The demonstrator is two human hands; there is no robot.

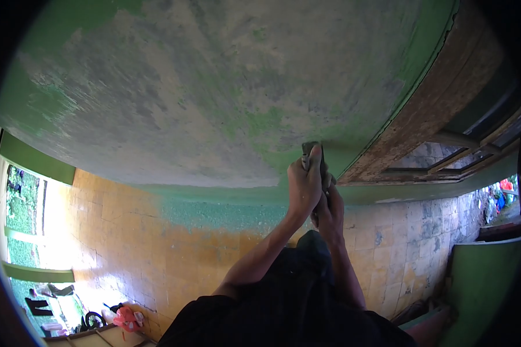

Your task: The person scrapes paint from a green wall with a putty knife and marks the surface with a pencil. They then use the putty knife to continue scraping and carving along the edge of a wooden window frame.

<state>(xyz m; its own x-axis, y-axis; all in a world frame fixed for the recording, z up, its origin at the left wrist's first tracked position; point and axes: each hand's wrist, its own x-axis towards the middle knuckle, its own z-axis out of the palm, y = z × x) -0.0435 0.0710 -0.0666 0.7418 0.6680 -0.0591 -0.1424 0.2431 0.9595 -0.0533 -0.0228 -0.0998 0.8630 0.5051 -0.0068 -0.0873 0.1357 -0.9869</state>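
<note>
Both my hands are on a scraper [311,148], whose dark head rests against the green wall [353,124] near its lower right part. My left hand [304,186] is closed around it close to the head, with one finger stretched along the tool. Just below and to the right, my right hand [331,213] is wrapped around its rear part. The fingers hide most of the handle. Large grey and whitish bare patches [173,104] spread over the wall, with streaks of green paint left among them.
A worn wooden window frame [405,110] borders the wall at right. Turquoise dust and flakes [220,214] lie along the wall's foot on the yellow tiled floor [197,254]. A red plastic bag [127,319] is at lower left. A green panel [486,277] stands at right.
</note>
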